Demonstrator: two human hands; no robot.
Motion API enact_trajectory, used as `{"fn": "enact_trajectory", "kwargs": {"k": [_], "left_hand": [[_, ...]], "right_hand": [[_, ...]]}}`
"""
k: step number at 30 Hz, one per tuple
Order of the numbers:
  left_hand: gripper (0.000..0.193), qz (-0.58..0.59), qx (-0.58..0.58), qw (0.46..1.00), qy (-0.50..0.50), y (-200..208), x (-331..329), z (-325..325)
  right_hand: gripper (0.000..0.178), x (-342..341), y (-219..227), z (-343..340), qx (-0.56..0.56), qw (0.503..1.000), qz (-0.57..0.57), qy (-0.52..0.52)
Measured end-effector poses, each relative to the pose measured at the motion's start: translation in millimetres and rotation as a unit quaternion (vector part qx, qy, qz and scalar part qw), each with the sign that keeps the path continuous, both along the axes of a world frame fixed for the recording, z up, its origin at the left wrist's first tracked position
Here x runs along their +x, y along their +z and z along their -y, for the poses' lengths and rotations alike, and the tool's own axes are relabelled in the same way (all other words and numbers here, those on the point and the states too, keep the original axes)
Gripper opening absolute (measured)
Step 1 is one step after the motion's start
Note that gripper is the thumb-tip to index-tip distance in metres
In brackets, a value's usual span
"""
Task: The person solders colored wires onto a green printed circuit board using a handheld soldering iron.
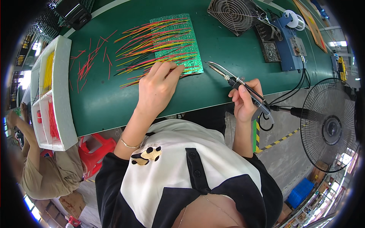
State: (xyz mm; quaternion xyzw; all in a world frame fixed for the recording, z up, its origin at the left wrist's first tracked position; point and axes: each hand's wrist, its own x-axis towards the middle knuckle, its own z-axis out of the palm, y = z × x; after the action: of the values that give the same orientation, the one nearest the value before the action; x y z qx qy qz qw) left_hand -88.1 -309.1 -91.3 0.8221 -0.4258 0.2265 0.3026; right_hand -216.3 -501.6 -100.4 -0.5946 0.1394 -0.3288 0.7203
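On the green mat lies a green circuit board [197, 51] with rows of red, yellow and black wires [133, 47] sticking out past its left side. My left hand [157, 81] is closed in a pinch at the board's near edge, on what looks like a thin wire; its fingers partly hide the spot. My right hand [247, 99] is wrapped round a soldering iron [237, 84] with a thin curved metal tube along it. The iron's tip points up and left, just right of the board and apart from it.
Loose red wires [89, 62] lie left of the board. A white foam box [64, 95] with yellow and red wires stands at the left edge. A fume fan [232, 15], a blue soldering unit [285, 41] and a solder spool [294, 19] stand back right. A pedestal fan [330, 127] is at right; a person [49, 171] sits left.
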Motion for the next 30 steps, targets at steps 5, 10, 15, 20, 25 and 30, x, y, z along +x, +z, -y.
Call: {"fn": "enact_trajectory", "kwargs": {"k": [5,10,15,20,25,30], "left_hand": [[0.020,-0.005,0.003,1.000,0.003,-1,-2,-1],[0.020,-0.012,-0.006,1.000,0.003,0,-3,1],[0.020,-0.002,0.005,1.000,0.010,-1,-3,2],[0.020,-0.008,-0.004,1.000,0.016,1,-3,1],[0.030,-0.012,-0.025,1.000,-0.005,8,-5,-8],[0.043,-0.027,0.066,0.997,-0.026,13,0,-21]], "right_hand": [[0.016,-2,1,-1,0.000,1.000,-0.004,-0.001],[0.016,-1,0,0,0.003,1.000,-0.002,0.001],[0.016,0,1,1,0.006,1.000,0.001,0.004],[0.016,3,1,-1,0.023,1.000,0.017,-0.001],[0.016,4,0,-2,0.038,0.998,0.036,-0.033],[0.013,5,6,-2,0.071,0.995,0.048,-0.048]]}}
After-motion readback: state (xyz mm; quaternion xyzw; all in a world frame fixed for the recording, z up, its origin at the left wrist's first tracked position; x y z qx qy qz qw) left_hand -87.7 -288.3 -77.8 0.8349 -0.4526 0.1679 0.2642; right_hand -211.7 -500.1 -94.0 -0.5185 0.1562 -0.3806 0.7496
